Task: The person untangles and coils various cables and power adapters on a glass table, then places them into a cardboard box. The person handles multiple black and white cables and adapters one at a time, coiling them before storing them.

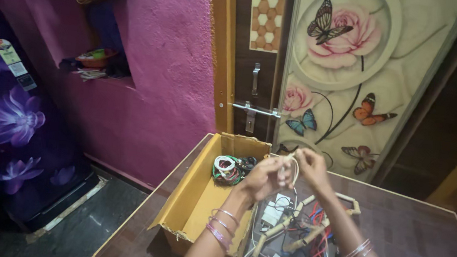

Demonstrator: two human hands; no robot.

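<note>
My left hand (pixel 262 177) and my right hand (pixel 309 166) meet above the table's far edge, both pinching a thin white cable (pixel 290 168) that loops between them. Bangles ring both wrists. Below the hands lies a tangle of red, white and black wires with white adapters (pixel 296 235) and pale tube-like pieces. To the left stands an open cardboard box (pixel 193 203) holding coiled green, red and white cords (pixel 228 169) in its far corner.
The brown table (pixel 418 242) stands against a door with butterflies and roses (pixel 351 73). A pink wall with a cluttered niche (pixel 98 63) is at left, and a dark fridge with purple flowers (pixel 6 118) stands on the floor.
</note>
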